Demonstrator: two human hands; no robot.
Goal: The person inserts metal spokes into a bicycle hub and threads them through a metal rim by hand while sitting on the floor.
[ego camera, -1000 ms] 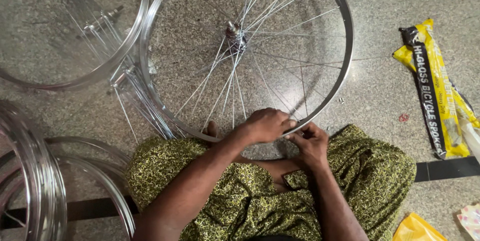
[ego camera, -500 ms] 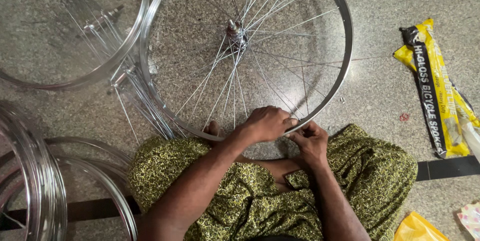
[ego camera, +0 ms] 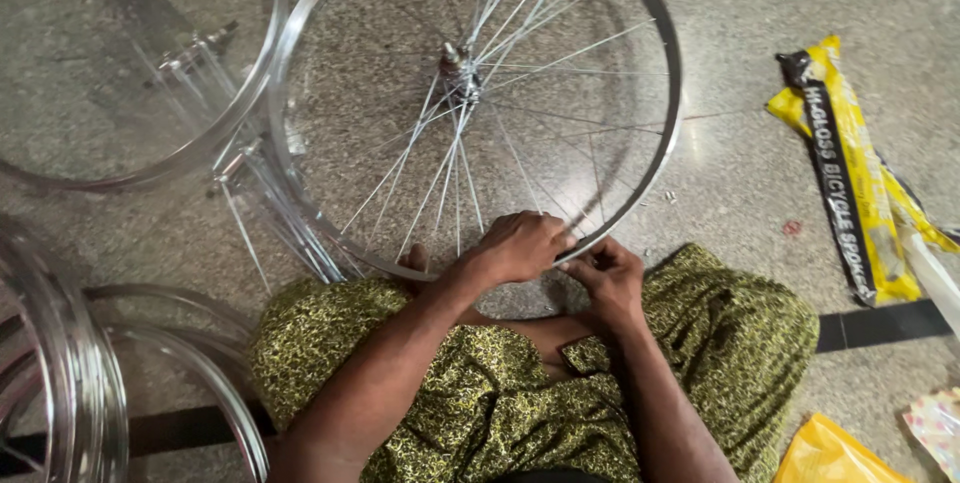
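Observation:
A shiny bicycle wheel rim [ego camera: 668, 113] with thin steel spokes and a central hub [ego camera: 455, 68] lies on the stone floor in front of my crossed legs. My left hand [ego camera: 520, 246] curls over the rim's near edge, gripping it. Just to its right, my right hand [ego camera: 605, 278] pinches at the rim where a spoke meets it; what its fingertips hold is too small to tell. Both hands nearly touch. My lap is covered with green-and-yellow patterned cloth [ego camera: 470, 393].
More bare rims lie at the upper left [ego camera: 255, 103] and stacked at the lower left [ego camera: 90, 383]. A yellow-and-black packet of spokes [ego camera: 850, 173] lies on the floor at the right. A yellow bag [ego camera: 830, 453] sits at the lower right.
Hardly anything differs; both hands stay at the rim's near edge with only slight finger shifts.

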